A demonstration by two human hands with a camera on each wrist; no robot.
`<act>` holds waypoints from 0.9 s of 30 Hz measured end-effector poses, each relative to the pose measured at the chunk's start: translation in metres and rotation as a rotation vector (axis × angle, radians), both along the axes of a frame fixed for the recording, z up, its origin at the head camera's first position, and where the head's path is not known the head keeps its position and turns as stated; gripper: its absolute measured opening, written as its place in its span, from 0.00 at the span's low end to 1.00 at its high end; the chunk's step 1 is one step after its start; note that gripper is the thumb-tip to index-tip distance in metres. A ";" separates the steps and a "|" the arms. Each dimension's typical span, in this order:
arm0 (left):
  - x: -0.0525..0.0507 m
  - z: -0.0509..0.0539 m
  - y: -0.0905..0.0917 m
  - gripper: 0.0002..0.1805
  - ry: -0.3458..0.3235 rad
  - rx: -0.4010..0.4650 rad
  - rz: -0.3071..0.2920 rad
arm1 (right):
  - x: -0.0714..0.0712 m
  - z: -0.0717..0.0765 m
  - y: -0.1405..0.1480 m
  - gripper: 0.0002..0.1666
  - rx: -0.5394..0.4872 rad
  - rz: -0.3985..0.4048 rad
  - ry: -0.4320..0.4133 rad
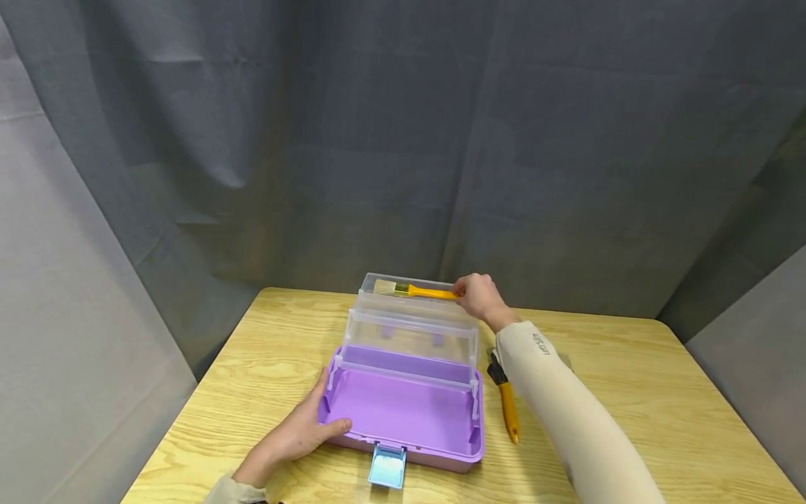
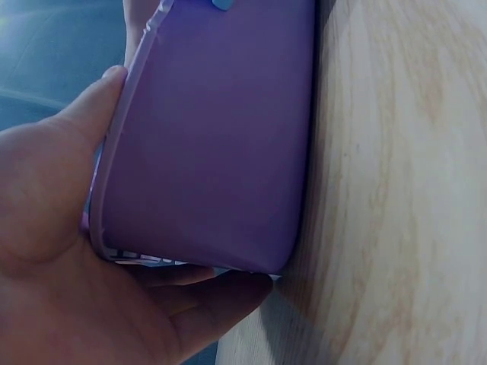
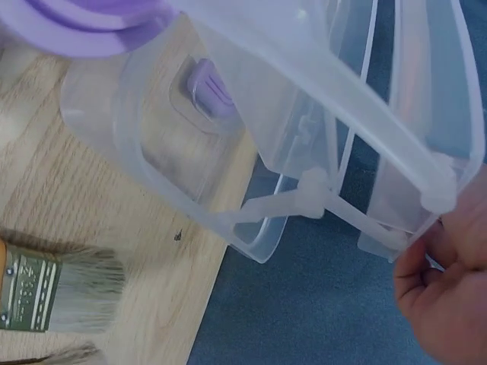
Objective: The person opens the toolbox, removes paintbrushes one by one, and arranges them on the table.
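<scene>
A purple storage box (image 1: 403, 413) stands on the table with its clear tiered trays (image 1: 409, 332) fanned up and back. My left hand (image 1: 305, 427) holds its left front corner; in the left wrist view the thumb lies along the rim and the fingers reach round the side. In the top tray lies a paintbrush (image 1: 431, 292) with pale bristles and a yellow-orange handle. At the tray's right end my right hand (image 1: 481, 297) pinches the handle's end. In the right wrist view the tray (image 3: 437, 91) partly covers the fingers (image 3: 415, 277).
A paintbrush (image 1: 508, 406) with an orange handle lies right of the box. Pale bristles (image 1: 565, 360) show past my right sleeve. Blue latch (image 1: 387, 467) hangs open at the box's front. Behind the trays is a clear lid with a purple catch (image 3: 213, 91). A dark grey curtain (image 1: 403, 140) hangs behind.
</scene>
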State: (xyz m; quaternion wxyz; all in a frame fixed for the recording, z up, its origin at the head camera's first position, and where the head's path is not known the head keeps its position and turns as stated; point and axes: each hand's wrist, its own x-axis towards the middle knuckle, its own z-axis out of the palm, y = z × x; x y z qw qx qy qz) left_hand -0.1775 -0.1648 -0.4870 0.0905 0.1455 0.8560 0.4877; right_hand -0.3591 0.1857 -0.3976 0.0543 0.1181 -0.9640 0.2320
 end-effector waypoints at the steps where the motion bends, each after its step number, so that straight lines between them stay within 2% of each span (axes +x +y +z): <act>1: 0.000 0.000 0.000 0.59 -0.001 0.002 -0.003 | 0.000 -0.001 0.000 0.11 0.000 -0.006 0.003; 11: -0.001 -0.001 -0.001 0.59 0.001 -0.004 -0.014 | 0.000 -0.005 -0.001 0.10 0.004 -0.009 0.027; 15: -0.001 -0.002 0.000 0.59 -0.005 -0.007 -0.013 | 0.004 -0.001 -0.001 0.11 -0.036 0.018 0.042; 20: -0.003 -0.002 0.000 0.59 -0.005 -0.032 0.016 | 0.009 0.006 -0.007 0.12 -0.214 0.031 0.067; 27: -0.007 0.000 0.000 0.60 -0.023 -0.037 0.027 | 0.016 0.019 -0.027 0.15 -0.526 -0.019 -0.012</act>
